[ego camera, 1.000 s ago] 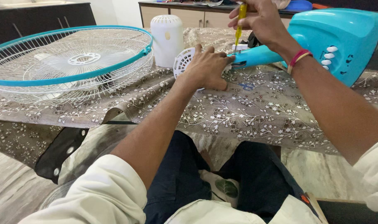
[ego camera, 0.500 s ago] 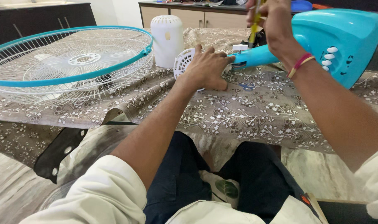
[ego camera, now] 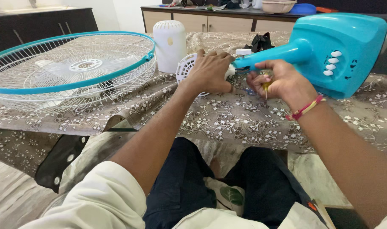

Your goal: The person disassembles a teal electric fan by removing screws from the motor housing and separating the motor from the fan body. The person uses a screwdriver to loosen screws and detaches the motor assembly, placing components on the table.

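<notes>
The right hand (ego camera: 278, 82) has dropped from above the neck (ego camera: 274, 55) to the cloth (ego camera: 244, 123), fist closed on the screwdriver (ego camera: 266, 86). At nine o'clock, the left hand (ego camera: 210, 72) presses flat on the motor (ego camera: 185, 67).

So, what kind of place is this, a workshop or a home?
Probably a room in a home: a table under a floral cloth, wooden cabinets along the wall, and a marble-like floor.
</notes>
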